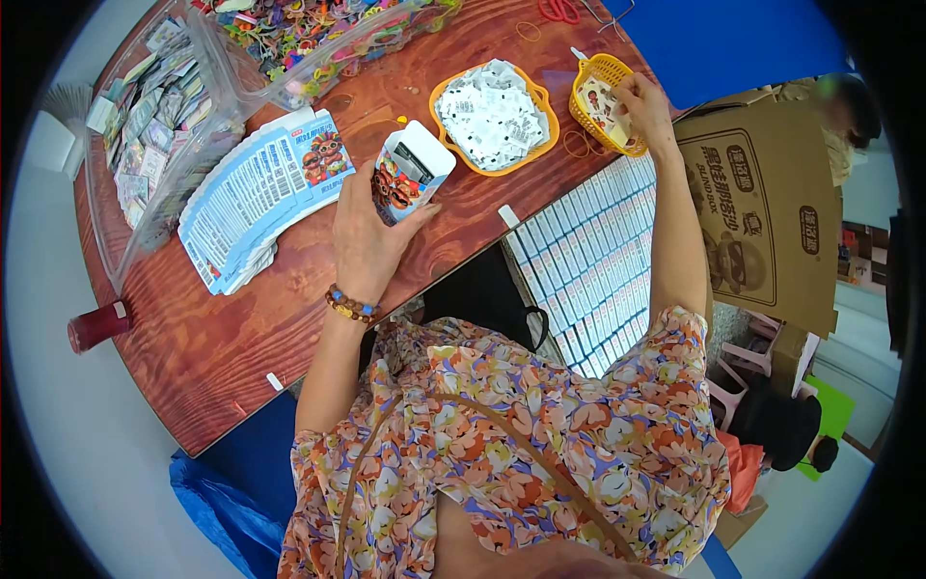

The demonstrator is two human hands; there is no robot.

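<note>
My left hand (pixel 365 239) is wrapped round a small light-blue and white carton (pixel 395 188) with cartoon figures on its side. The carton is tilted, and its end facing up looks open, showing a dark inside. At the far right of the table, my right hand (pixel 640 108) reaches into a yellow plastic basket (pixel 582 108). Its fingers are bent and pressed together over cream-coloured printed cards (pixel 606 104); what lies between the fingertips is hidden. Between the hands stands an orange-yellow basket (pixel 555 135) heaped with small white packets (pixel 494 114).
Flattened blue cartons (pixel 256 193) lie fanned out at left. Behind them are clear bins of small packs (pixel 159 125) and colourful pieces (pixel 299 34). A red jar (pixel 98 326) sits at the left edge. Beside the table, a brown cardboard box (pixel 762 212) holds rows of filled cartons (pixel 588 261).
</note>
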